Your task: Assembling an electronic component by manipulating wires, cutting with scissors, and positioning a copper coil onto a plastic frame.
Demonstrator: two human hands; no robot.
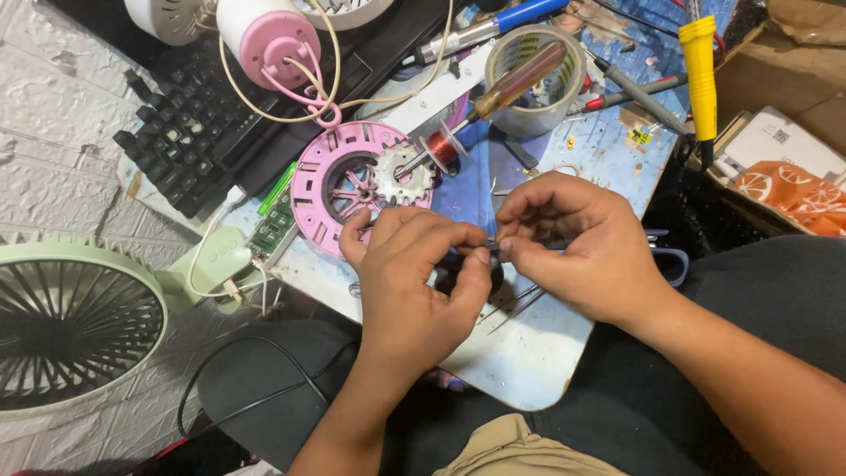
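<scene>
Hands meet over the counter (529,353): left hand (414,282) and right hand (573,242) each grip-pinch a small dark metal part (487,249) between them, steadying it, pink round plastic fan housing (310,189) just beyond

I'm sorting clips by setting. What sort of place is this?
Probably a makeshift repair spot for small electric fans: a board on the person's lap holds a pink fan housing, a circuit board, screwdrivers and a tape roll.

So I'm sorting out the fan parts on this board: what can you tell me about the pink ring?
The pink ring is a round plastic frame with slots along its rim and spokes to a small hub inside. It lies flat at the board's left edge. A metal toothed core rests on its right side, and a green circuit board sits at its lower left. The left hand just overlaps its lower rim.
</scene>
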